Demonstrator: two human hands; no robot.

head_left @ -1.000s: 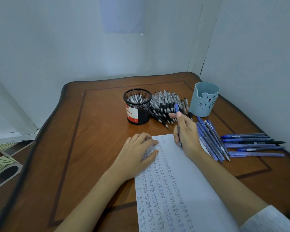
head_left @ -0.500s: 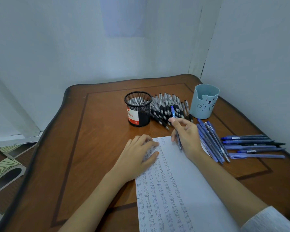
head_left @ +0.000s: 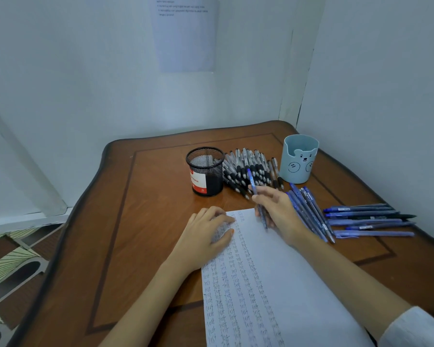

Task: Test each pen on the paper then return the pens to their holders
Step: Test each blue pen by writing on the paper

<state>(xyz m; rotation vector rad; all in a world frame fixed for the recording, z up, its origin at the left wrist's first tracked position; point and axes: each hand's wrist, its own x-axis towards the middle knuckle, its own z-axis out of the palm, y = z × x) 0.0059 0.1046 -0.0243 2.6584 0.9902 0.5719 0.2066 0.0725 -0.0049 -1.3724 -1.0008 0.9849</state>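
- While the left hand (head_left: 206,234) rests with relaxed fingers on the upper left corner of the paper (head_left: 281,271), the right hand (head_left: 280,209) pinches a blue pen (head_left: 252,182) at the sheet's top edge.
- The pen's long axis runs near to far: tip toward the person over the blank right column, back end toward the black pens (head_left: 238,166).
- Whether the tip touches cannot be told; a slight drop looks enough to write.

Right hand (head_left: 278,211) grips a blue pen (head_left: 257,199) over the paper (head_left: 281,284); left hand (head_left: 206,236) presses it.
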